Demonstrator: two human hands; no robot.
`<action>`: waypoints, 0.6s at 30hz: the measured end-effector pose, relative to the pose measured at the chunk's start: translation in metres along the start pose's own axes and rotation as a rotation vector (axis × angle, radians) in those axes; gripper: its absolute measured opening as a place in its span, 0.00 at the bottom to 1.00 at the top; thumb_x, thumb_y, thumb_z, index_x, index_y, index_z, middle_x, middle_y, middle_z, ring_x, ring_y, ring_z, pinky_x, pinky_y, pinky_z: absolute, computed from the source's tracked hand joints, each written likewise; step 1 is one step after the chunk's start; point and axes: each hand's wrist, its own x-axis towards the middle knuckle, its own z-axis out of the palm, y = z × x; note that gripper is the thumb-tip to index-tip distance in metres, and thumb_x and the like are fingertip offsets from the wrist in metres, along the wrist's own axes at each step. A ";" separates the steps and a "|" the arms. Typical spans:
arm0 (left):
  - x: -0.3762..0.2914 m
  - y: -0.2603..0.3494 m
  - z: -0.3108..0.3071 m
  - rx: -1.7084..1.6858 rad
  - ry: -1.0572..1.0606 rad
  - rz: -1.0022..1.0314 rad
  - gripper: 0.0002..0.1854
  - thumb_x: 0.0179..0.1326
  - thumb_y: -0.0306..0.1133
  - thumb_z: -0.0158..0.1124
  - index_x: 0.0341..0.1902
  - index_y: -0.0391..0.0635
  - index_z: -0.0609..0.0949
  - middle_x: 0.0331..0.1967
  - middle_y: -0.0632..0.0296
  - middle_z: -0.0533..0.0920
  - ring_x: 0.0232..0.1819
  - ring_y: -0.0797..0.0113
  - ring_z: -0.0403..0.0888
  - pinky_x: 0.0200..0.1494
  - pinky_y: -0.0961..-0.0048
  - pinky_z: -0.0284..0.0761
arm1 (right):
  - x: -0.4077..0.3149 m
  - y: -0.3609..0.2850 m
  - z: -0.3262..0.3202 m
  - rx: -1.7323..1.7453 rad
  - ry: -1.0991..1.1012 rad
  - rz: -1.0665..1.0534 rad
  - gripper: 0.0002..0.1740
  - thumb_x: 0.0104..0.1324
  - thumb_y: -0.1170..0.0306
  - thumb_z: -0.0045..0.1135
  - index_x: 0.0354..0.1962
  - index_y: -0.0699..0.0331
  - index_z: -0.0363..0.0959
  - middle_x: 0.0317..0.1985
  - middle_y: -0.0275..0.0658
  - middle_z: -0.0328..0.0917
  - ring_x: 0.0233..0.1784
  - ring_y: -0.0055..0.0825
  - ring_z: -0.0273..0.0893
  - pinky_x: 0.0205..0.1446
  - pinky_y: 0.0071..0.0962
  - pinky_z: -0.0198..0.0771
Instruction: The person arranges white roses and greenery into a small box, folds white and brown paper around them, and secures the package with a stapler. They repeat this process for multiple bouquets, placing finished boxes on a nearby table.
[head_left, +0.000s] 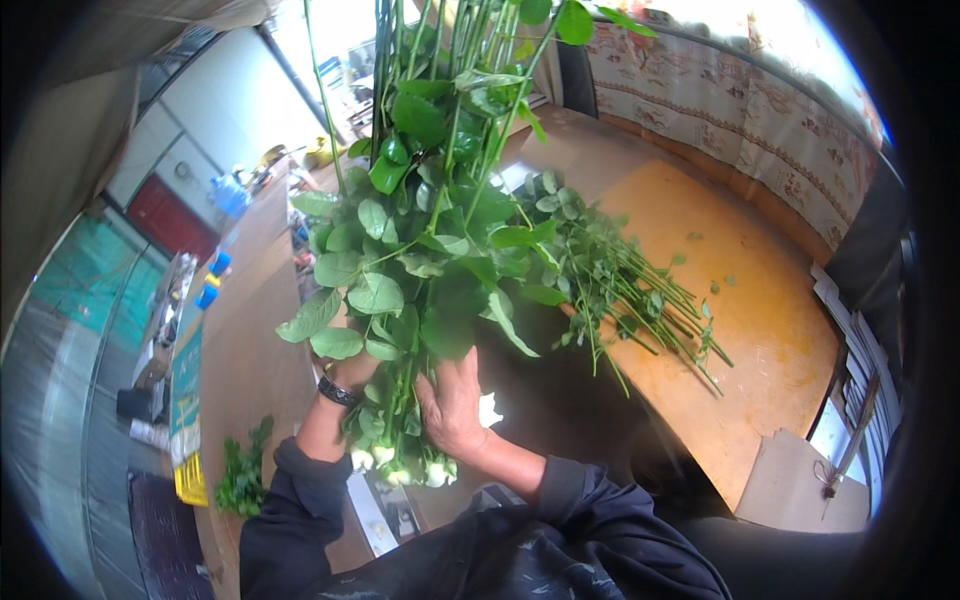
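Observation:
A large bunch of white roses (376, 292) hangs head down between my hands, its long stems rising past the top of the view. The pale blooms (436, 474) are lowest, close to my dark clothing. My left hand (352, 369), with a dark band at its wrist, grips the bunch from the left; leaves cover most of its fingers. From the right, my right hand (454, 405) closes around the lower stems, fingertips partly behind leaves. One white bloom (490, 410) shows beyond my right wrist.
Cut leafy stems (645, 292) lie on the orange-brown table (757, 337) at right. Cardboard sheets (802, 480) stand at its near corner. Greenery (244, 472) rests on the left wooden table (251, 330). Beyond are blue cups (206, 295) and a yellow crate (191, 480).

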 end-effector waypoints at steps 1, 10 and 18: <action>0.029 -0.008 0.000 -0.021 -0.011 0.024 0.23 0.62 0.32 0.73 0.60 0.43 0.80 0.55 0.60 0.83 0.56 0.63 0.80 0.61 0.62 0.76 | 0.020 0.012 0.005 -0.005 0.041 -0.018 0.31 0.64 0.77 0.61 0.65 0.71 0.67 0.65 0.59 0.64 0.65 0.60 0.63 0.69 0.51 0.63; 0.323 -0.045 0.064 -0.127 -0.577 0.399 0.33 0.59 0.34 0.77 0.67 0.40 0.76 0.62 0.57 0.80 0.61 0.63 0.78 0.66 0.62 0.74 | 0.189 0.160 0.023 -0.173 0.462 -0.023 0.37 0.68 0.77 0.56 0.74 0.70 0.59 0.75 0.62 0.55 0.79 0.63 0.51 0.82 0.47 0.47; 0.506 0.042 0.213 -0.223 -1.124 0.366 0.33 0.53 0.33 0.76 0.64 0.39 0.78 0.55 0.60 0.85 0.54 0.74 0.80 0.58 0.72 0.78 | 0.314 0.238 -0.063 -0.214 0.957 0.064 0.32 0.69 0.76 0.53 0.69 0.72 0.62 0.67 0.61 0.65 0.72 0.61 0.60 0.78 0.48 0.51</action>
